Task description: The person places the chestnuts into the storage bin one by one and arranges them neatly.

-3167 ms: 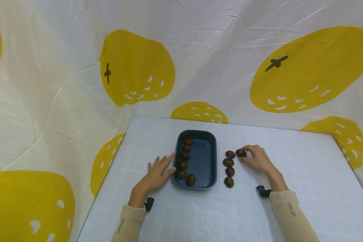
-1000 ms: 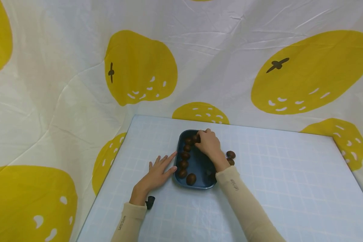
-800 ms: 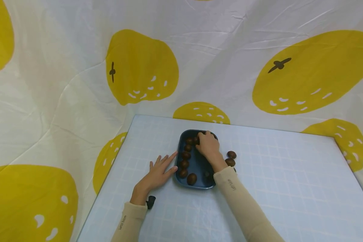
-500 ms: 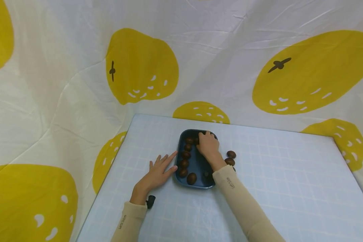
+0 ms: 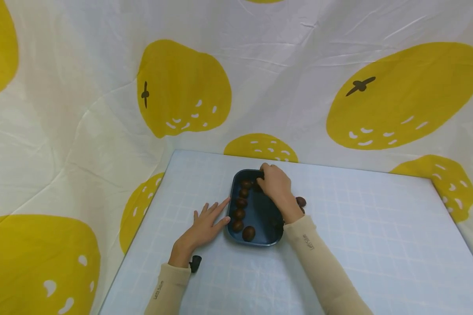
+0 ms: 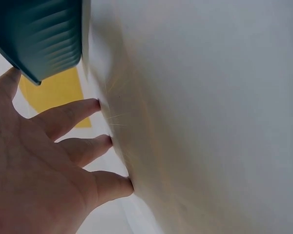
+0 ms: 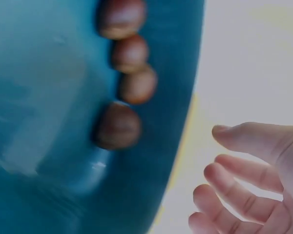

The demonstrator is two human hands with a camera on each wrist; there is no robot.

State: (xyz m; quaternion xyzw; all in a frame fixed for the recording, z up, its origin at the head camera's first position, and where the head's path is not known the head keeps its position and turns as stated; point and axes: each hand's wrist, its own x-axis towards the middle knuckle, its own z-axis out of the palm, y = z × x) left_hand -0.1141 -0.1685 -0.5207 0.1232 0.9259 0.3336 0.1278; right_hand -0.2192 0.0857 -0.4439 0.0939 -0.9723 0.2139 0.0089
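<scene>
A dark blue tray (image 5: 258, 214) holds a column of brown chestnuts (image 5: 241, 202) along its left side. One more chestnut (image 5: 248, 233) lies by the near end. My left hand (image 5: 202, 229) is spread beside the tray, thumb and index finger at its left rim; the left wrist view has the other fingertips on the table. Over the far right part of the tray is my right hand (image 5: 277, 183), fingers loosely bent. In the right wrist view that hand (image 7: 254, 180) holds nothing, apart from a chestnut (image 7: 119, 126) at the end of the row.
Right of the tray a chestnut (image 5: 301, 201) shows on the table, with part of another half hidden by the right wrist. The pale blue checked table (image 5: 378, 218) meets a white curtain (image 5: 280, 87) with yellow fruit prints at the back.
My right hand carried a chestnut from the table into the tray's far end and let it go. Just now it has risen and shifted slightly right. The left hand stays put.
</scene>
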